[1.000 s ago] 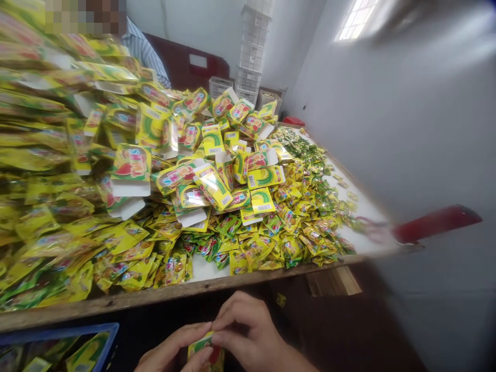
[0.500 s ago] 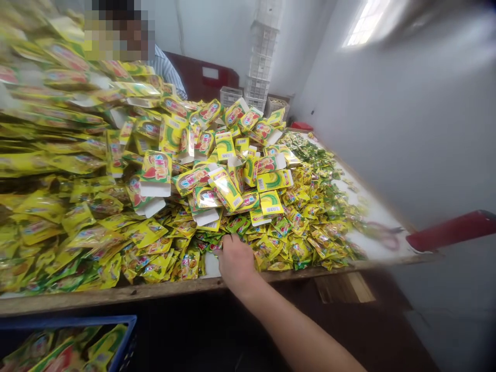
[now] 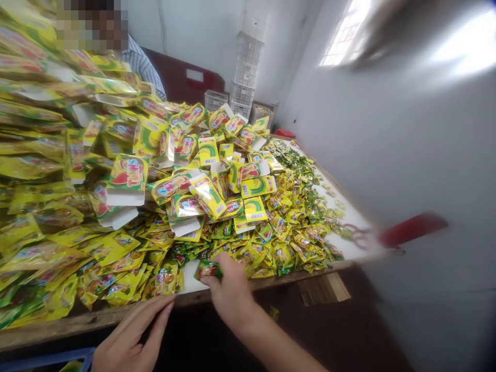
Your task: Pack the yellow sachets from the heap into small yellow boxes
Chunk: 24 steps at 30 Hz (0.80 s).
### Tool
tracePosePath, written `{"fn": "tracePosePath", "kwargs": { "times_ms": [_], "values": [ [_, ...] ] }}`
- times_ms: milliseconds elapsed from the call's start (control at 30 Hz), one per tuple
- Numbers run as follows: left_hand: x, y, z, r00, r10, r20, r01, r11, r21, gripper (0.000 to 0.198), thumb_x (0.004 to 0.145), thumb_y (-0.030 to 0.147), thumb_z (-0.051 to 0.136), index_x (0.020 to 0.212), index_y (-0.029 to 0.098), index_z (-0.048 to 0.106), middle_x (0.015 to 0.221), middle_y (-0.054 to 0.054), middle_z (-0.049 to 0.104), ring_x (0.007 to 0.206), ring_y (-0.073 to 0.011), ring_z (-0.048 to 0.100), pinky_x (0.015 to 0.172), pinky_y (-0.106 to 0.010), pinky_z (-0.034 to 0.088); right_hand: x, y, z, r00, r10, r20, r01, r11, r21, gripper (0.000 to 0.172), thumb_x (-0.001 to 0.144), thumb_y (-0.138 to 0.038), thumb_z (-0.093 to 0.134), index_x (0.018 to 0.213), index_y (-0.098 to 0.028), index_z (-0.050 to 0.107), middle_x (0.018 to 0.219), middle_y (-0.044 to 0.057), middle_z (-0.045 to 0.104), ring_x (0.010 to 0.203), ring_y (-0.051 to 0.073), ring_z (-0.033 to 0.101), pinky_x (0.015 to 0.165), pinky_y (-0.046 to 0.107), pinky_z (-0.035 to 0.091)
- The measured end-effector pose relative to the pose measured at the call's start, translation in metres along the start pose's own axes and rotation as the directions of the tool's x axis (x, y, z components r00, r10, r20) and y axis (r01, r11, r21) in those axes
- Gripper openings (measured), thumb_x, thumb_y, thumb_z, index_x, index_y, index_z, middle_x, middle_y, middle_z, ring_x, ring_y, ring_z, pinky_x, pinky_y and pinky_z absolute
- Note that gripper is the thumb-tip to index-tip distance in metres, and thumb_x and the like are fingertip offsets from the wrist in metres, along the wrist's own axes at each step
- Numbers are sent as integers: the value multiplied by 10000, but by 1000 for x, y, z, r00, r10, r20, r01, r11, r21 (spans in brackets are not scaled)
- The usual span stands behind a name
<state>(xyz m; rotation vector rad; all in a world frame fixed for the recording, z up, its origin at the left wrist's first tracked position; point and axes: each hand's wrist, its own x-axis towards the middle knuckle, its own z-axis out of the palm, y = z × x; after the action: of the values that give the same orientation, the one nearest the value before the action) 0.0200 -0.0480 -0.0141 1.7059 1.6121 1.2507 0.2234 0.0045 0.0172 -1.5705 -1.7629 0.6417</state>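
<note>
My right hand (image 3: 232, 289) is closed on a small green candy packet (image 3: 206, 270) with a red patch, just above the table's front edge. Close by lies a bare white strip of tabletop (image 3: 190, 278). My left hand (image 3: 134, 336) is lower left of it, in front of the wooden edge, its fingers stretched out and the thumb slightly apart; I see nothing in it. Yellow packets (image 3: 165, 281) lie just beyond its fingertips. Behind both hands, open yellow-green boxes (image 3: 207, 196) are heaped on more packets, several with white flaps out.
A blue crate (image 3: 73, 356) stands below the edge at lower left. At right lie red-handled scissors (image 3: 355, 235) beside a red object (image 3: 413, 231). White crates (image 3: 246, 64) are stacked by the back wall. A person in a striped sleeve (image 3: 145, 67) is across the table.
My left hand has come into view at the front edge. My right hand has drawn back from the pile with a green packet showing in its fingers. The view has shifted right.
</note>
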Motion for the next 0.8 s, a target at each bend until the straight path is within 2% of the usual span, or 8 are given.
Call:
{"fn": "tracePosePath", "kwargs": {
  "times_ms": [100, 167, 233, 400, 533, 633, 700, 800],
  "values": [
    [23, 8, 10, 983, 176, 46, -181, 973, 143, 190, 857, 300, 628, 1039, 286, 683, 1053, -22, 715, 994, -242, 647, 1042, -383, 424, -5, 29, -37, 980, 139, -139, -125, 987, 105, 300, 824, -163, 647, 1102, -214, 549, 963, 17, 665, 863, 181, 627, 783, 281, 474],
    [44, 19, 11, 962, 269, 49, -273, 943, 192, 177, 870, 295, 606, 1031, 267, 674, 1027, -36, 719, 965, -242, 658, 983, -376, 458, -1, 45, -58, 960, 150, -237, -153, 988, 6, 275, 802, -140, 643, 1064, -186, 569, 1004, 55, 653, 930, 213, 612, 842, 316, 462],
    [66, 31, 10, 938, 343, 45, -343, 909, 237, 178, 878, 279, 595, 1041, 253, 663, 1017, -44, 715, 951, -238, 660, 944, -369, 474, 5, 54, -68, 958, 114, -263, -157, 977, -147, 275, 794, -109, 619, 1060, -172, 589, 1048, 90, 630, 981, 242, 590, 868, 346, 452],
    [119, 64, 3, 836, 538, 106, -540, 776, 324, 227, 892, 164, 563, 1099, 203, 647, 1069, -80, 689, 1035, -236, 622, 988, -377, 462, 11, 51, -59, 970, 52, -236, -160, 870, -467, 328, 794, -91, 579, 1101, -196, 625, 1029, 131, 609, 1003, 316, 546, 797, 394, 450],
    [157, 89, 9, 782, 556, 281, -601, 555, 576, 451, 865, 63, 508, 1285, 215, 571, 1365, -123, 548, 1281, -322, 445, 1059, -489, 363, 13, 50, -55, 983, 38, -177, -122, 863, -490, 329, 793, -79, 566, 1100, -183, 627, 995, 139, 616, 975, 315, 555, 770, 393, 454],
    [177, 102, 23, 761, 524, 383, -623, 425, 657, 562, 820, 47, 550, 1348, 236, 513, 1483, -140, 430, 1352, -374, 345, 1044, -554, 311, 15, 47, -58, 989, 61, -134, -117, 877, -467, 249, 774, -96, 604, 1006, -180, 638, 977, 127, 609, 969, 310, 555, 775, 388, 464],
    [184, 105, 34, 766, 524, 373, -618, 439, 652, 521, 823, 168, 634, 1330, 215, 521, 1458, -164, 445, 1328, -385, 363, 1043, -547, 303, 12, 42, -61, 987, 58, -147, -120, 881, -457, 196, 770, -93, 616, 940, -190, 637, 1008, 125, 604, 994, 308, 542, 795, 390, 468],
    [187, 100, 42, 863, 496, 100, -427, 608, 669, 582, 823, 436, 662, 1309, 154, 507, 1336, -204, 515, 1251, -390, 425, 1020, -524, 331, 3, 34, -66, 991, -1, -133, -53, 911, -409, 194, 799, -90, 601, 959, -197, 625, 1101, 118, 600, 1059, 296, 520, 868, 399, 457]
  ]
}}
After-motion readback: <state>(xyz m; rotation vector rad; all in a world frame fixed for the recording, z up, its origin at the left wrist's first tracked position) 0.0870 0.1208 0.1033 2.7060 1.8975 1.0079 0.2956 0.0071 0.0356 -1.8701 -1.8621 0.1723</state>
